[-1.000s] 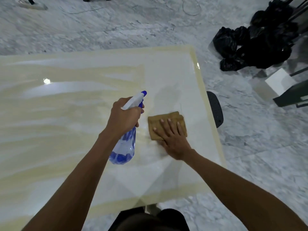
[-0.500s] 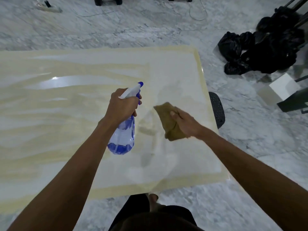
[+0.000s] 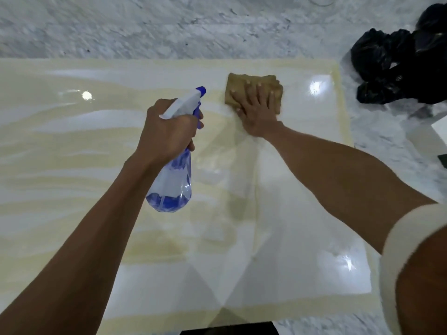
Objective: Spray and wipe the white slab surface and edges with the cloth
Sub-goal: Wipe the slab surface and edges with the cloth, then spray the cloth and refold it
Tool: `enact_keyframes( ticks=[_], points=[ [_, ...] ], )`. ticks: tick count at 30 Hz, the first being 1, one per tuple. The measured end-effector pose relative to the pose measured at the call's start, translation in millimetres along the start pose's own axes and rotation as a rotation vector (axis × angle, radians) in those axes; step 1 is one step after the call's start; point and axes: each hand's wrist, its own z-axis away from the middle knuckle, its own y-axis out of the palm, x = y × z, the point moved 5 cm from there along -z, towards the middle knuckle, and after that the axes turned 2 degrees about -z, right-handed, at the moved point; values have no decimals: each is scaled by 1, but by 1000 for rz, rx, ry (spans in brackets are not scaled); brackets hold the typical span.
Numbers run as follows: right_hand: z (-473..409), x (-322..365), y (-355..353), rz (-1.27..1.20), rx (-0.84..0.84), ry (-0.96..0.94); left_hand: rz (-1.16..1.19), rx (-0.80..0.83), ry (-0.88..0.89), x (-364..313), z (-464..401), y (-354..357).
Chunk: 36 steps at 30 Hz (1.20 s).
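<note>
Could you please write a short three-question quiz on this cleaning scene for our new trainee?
1. True or false: the right hand presses the brown cloth flat on the slab.
2. What does the left hand hold? A) a brush B) the spray bottle C) a sponge
3. Fill in: the black bags lie on the ______ beyond the slab's right edge.

Key: 1 true; 2 B; 3 floor.
</note>
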Motion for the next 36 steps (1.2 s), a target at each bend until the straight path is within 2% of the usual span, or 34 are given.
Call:
enact_keyframes(
  ticks=[5,11,15,22,25,27,30,32,34,36],
  points=[
    [53,10,15,-30,42,-69,-2,45,-43,9,12,2],
    [157,40,55,-41,43,-116,-9,58,-84,17,56,7],
    [242,55,96,-29,-1,-168,-44,83,-79,33,106,12],
    [394,99,153,-147,109,-156,-58,154,-125,68,212,20],
    [423,119,141,-456,222,-97,-75,178,-127,74,247,17],
    [422,119,104,-918,163,1,-55,194,-130,75,261,12],
    [423,104,49,-1531,32,312,-80,218,-119,68,268,3],
    [417,104,24,-1935,-8,329,-122,237,-111,61,267,-1],
    [409,114,3,-2175,-54,302,-166,241,-91,56,264,-6],
    [400,130,-11,-2275,-87,309,-211,247,-98,53,258,-12]
  ],
)
